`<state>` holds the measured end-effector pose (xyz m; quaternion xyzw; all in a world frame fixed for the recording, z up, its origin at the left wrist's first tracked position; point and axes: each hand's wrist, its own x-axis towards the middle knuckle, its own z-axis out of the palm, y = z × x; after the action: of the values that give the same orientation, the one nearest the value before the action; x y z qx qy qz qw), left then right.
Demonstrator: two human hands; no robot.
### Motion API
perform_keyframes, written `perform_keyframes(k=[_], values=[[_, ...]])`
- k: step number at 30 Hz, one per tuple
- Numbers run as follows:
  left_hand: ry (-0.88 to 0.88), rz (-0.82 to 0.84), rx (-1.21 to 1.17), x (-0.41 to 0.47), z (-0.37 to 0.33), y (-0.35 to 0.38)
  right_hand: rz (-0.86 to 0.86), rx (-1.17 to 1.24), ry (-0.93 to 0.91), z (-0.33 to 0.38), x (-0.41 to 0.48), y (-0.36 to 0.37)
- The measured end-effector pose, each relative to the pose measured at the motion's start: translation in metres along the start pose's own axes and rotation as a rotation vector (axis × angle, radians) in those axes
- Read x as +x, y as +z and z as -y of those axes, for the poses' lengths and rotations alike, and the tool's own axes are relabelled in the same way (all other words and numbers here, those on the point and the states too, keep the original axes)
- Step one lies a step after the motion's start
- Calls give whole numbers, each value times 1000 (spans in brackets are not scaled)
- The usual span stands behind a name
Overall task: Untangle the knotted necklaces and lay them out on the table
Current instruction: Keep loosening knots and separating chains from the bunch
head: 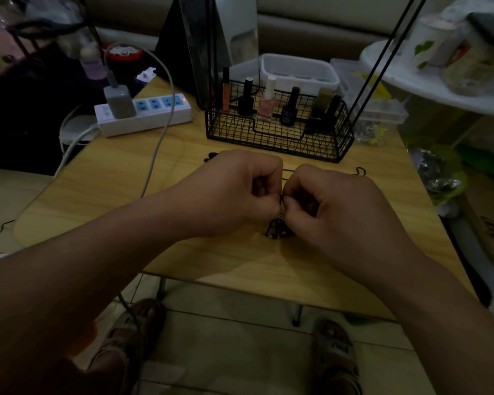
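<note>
Black cord and small metal links make up the knotted necklaces (277,230), located at the middle of the wooden table (111,178), directly between my two hands.

Left hand (240,192): fingers curled, thumb and fingertips pinching the upper part of the tangle.

Right hand (337,206): curled the same way, pinching the tangle from the right. The fingertips of both hands meet at the knot.

A short metal section shows in the gap between the hands. Below it, on the near side, a dark clump of cord and beads hangs down. I cannot tell whether it rests on the table or sits just above it. Loose cord lies on the table beyond the hands, one piece far-left of my left hand and one far-right of my right hand.

Farther back stands a black wire basket (277,135) holding upright nail polish bottles (267,99). Behind it is a clear plastic container (300,71). At far left lies a white power strip (149,114) with a grey charger (119,101) plugged in.
</note>
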<state>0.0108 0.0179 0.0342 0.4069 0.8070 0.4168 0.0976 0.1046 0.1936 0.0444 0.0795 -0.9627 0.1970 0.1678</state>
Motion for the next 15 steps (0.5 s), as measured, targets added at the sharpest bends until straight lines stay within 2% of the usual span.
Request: perform_keyframes(k=[5, 10, 12, 15], values=[[-43, -10, -217, -1, -4, -5, -126, 239, 45, 2, -2, 1], [-181, -23, -599, -1, -8, -2, -230, 627, 192, 8, -3, 5], [-178, -22, -592, -1, -7, 0, -207, 675, 239, 8, -2, 6], [-149, -24, -470, -1, -4, -1, -122, 596, 220, 3, -3, 6]])
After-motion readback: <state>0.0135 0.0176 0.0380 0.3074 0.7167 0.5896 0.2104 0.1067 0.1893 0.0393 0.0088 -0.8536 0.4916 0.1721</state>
